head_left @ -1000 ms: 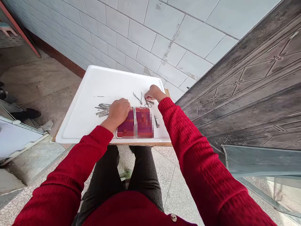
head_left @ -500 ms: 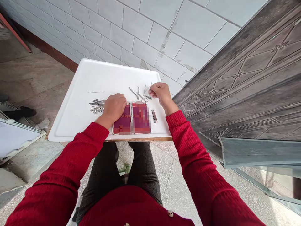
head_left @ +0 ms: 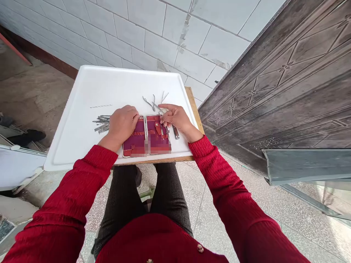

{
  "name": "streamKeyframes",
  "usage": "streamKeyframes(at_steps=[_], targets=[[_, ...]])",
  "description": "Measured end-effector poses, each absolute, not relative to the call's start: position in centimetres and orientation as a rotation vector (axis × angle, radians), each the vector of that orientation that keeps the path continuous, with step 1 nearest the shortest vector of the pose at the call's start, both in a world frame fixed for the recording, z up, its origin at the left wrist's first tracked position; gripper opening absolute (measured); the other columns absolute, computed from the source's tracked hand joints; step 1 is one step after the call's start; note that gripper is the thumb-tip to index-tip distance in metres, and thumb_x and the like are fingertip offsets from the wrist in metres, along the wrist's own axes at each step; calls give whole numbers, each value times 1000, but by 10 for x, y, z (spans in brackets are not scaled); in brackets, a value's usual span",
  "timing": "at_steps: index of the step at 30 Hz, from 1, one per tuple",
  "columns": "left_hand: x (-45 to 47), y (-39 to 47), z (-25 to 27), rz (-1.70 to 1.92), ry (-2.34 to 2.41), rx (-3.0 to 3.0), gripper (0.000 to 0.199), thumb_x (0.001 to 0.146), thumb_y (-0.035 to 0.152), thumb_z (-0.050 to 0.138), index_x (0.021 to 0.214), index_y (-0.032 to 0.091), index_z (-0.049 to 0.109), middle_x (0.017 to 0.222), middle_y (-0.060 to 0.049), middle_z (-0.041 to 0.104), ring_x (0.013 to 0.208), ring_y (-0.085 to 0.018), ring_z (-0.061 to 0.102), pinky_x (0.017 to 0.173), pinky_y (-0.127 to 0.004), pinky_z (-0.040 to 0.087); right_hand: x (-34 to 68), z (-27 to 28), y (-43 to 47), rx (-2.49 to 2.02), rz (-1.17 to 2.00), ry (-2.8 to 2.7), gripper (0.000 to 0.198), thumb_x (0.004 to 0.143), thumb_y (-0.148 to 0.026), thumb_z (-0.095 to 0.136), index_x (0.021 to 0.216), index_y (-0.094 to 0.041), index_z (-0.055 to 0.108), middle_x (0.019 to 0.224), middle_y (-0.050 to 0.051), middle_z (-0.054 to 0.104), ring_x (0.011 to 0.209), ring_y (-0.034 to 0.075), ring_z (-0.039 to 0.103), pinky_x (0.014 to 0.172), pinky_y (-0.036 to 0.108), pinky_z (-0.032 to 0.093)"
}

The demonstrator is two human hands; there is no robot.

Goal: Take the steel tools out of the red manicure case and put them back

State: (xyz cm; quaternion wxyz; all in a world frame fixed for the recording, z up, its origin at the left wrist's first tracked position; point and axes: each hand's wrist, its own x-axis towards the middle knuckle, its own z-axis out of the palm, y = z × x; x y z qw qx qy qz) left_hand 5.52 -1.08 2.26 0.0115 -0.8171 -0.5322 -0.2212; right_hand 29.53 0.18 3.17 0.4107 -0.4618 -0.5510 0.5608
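An opened manicure case (head_left: 137, 141) with a purple lining and red loops lies on the white tabletop. My left hand (head_left: 122, 122) is closed over its upper left edge. Above the right half of the case is my right hand (head_left: 175, 117), thumb and fingers pinched on a small silver metal tool (head_left: 167, 130) whose kind I cannot make out. Just right of the case lies a nail clipper (head_left: 176, 133), partly behind that hand. Cuticle nippers (head_left: 149, 103) and slim tweezers (head_left: 164, 96) lie beyond the case. Part of the case is blurred.
Several flat metal tools (head_left: 101, 123) are heaped left of my left hand, with a thin rod (head_left: 101, 106) behind them. The white tabletop (head_left: 120, 82) has a raised rim and rests on a wooden board (head_left: 194, 109). A tiled wall and a dark patterned door stand close by.
My right hand has come from the tools at the back right toward me, over the right half of the case, with a small metal tool. My left hand stays at the case.
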Motion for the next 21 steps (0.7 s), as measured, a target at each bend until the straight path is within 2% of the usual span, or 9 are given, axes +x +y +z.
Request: streamKeyframes(at_steps=[8,14,21], targets=[[55,-10,21,-698,-1671,-2537,25,101,25,46,89,23,68,109,-6,74,99,-27,66,78,-40,48,295,31,0,-1217,1423,-1403,36,69,-14,76,104,-16,69,55,-6,65,42,8,53,36,18,32],[56,-9,21,-701,-1669,-2539,26,101,26,46,91,23,69,108,-8,74,100,-28,66,80,-41,49,296,34,-1,-1189,1390,-1408,36,69,-16,78,102,-17,67,58,-5,68,44,10,58,38,19,41],[55,-11,23,-684,-1650,-2542,25,101,26,46,88,23,67,107,-8,74,101,-28,66,80,-40,48,298,29,0,-1267,1360,-1464,26,70,-21,84,89,-19,66,58,-3,67,43,11,57,40,23,46]])
